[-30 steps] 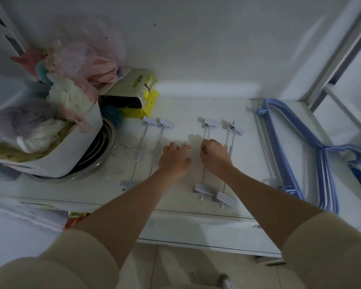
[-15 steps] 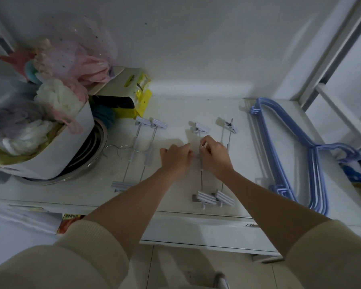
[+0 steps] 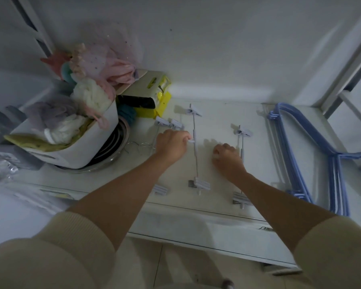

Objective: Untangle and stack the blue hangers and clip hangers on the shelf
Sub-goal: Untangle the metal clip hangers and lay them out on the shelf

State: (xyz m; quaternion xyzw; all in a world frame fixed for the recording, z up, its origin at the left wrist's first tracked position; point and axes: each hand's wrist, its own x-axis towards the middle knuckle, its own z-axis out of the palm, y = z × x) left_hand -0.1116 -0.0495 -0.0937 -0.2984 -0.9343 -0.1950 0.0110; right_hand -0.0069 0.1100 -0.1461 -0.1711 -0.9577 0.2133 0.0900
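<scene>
Several metal clip hangers with pale clips lie on the white shelf (image 3: 217, 113). My left hand (image 3: 171, 146) pinches the middle of one clip hanger (image 3: 195, 147), lifted slightly and running front to back. My right hand (image 3: 227, 157) is closed beside another clip hanger (image 3: 241, 142) lying to its right; whether it grips that hanger's hook is hidden. Two more clip hangers (image 3: 169, 123) lie under my left arm, their wire hooks (image 3: 142, 146) pointing left. A stack of blue hangers (image 3: 296, 155) lies at the shelf's right end.
A white bin (image 3: 81, 147) stuffed with cloth and tulle stands at the left on a metal pan (image 3: 115, 147). A yellow and white box (image 3: 152, 94) sits behind it. A white wall backs the shelf; a metal frame (image 3: 342, 80) rises at the right.
My hands have moved apart. The left hand has pulled one clip hanger leftward, away from the other, which stays by the right hand. The camera shifted, so everything sits further right.
</scene>
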